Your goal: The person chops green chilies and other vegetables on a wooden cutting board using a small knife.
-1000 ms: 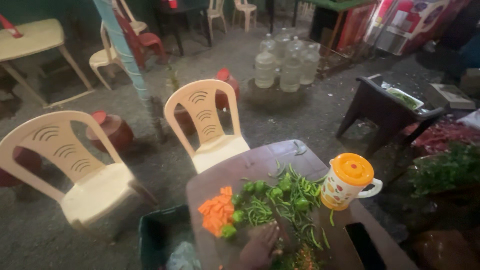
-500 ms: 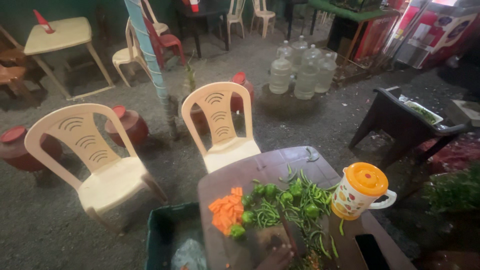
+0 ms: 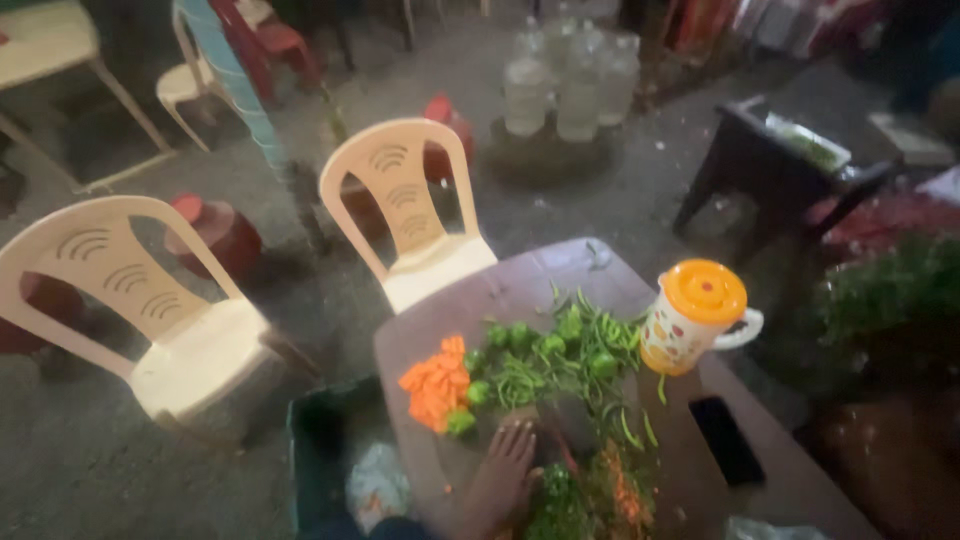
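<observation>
Near the front edge of the dark brown wooden table [image 3: 560, 285], the person's left hand [image 3: 503, 478] lies flat, palm down, its fingers stretched out and slightly apart, holding nothing. The fingertips rest just below the heap of green peppers and long green beans [image 3: 555, 355], which spreads across the middle of the table. Touching that heap on its left side sits a small pile of cut orange carrot pieces [image 3: 437, 385]. To the right of the hand, at the front edge, lies a blurred mound of chopped greens mixed with orange bits [image 3: 590, 495]. The right hand is out of view, so its fingers cannot be judged.

By the look of it, the work stands at the sorting or cutting of vegetables, with the hand steadying itself or reaching toward the green heap. A next move would call for closing the fingers on a few peppers or beans without scattering the carrot pile.

Toward the right edge stand a white plastic jug with an orange lid [image 3: 695, 318] and, nearer the front, a flat black phone [image 3: 727, 440]. Beyond the far edge stands a cream plastic chair [image 3: 410, 205].
</observation>
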